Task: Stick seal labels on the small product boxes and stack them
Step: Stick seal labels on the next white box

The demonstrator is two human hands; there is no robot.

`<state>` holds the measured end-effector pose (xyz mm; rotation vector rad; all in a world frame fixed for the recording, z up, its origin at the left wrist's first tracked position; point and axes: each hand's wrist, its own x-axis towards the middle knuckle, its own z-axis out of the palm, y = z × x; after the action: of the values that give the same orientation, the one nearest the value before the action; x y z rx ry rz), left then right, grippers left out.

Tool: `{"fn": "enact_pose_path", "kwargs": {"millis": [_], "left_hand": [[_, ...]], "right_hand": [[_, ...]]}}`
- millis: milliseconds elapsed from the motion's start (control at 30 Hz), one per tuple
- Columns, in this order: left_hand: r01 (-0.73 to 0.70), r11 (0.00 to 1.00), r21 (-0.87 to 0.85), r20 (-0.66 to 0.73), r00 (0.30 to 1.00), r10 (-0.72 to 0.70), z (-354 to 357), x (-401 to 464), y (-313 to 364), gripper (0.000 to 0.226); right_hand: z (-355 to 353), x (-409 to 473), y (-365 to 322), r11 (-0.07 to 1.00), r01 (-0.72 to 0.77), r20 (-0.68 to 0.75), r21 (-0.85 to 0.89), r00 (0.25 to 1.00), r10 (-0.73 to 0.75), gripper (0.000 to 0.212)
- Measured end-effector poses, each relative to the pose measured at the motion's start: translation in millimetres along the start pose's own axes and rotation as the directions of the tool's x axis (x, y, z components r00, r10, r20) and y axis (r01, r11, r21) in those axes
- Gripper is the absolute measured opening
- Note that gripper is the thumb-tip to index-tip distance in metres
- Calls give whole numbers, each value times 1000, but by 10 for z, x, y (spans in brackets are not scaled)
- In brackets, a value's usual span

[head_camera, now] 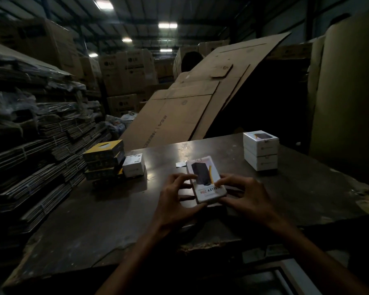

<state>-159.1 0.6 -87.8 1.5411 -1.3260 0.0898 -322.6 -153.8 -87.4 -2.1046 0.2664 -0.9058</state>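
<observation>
Both hands, L hand & R hand, grip box, long axis pointing away.

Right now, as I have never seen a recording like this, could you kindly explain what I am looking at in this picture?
There is no machine here. The one picture comes from a camera worn on a person's head, looking forward and down, so the two bare arms reaching in from the bottom are that person's own. The left hand and the right hand together hold a small white product box just over a dark worktable. On the table to the right, white boxes stand stacked. To the left stands a stack of yellow and black boxes, with one white box beside it. A small pale scrap, perhaps a label, lies just behind the held box. Around the table are cardboard sheets and cartons in a dim warehouse.
</observation>
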Motion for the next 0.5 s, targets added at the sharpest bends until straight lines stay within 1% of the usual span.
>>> {"fn": "enact_pose_path", "kwargs": {"millis": [133, 233, 300, 367, 500], "left_hand": [[36, 998, -49, -69, 997, -39, 103, 49, 46, 76], [52, 996, -73, -59, 997, -57, 124, 82, 15, 84], [59, 995, -85, -44, 997, -63, 126, 86, 17, 87], [70, 992, -101, -32, 997, -73, 125, 83, 29, 86], [65, 989, -130, 6, 998, -65, 115, 81, 29, 89]], "right_hand": [[-70, 5, 48, 997, 42, -41, -62, 998, -45, 28], [-74, -21, 88, 995, 69, -55, -73, 996, -73, 26], [-81, -42, 105, 995, 54, -54, -80, 997, -58, 28], [-109, -48, 101, 1000, 7, -41, -28, 999, -8, 39], [-147, -39, 37, 993, -67, -20, 95, 997, 69, 71]]}}
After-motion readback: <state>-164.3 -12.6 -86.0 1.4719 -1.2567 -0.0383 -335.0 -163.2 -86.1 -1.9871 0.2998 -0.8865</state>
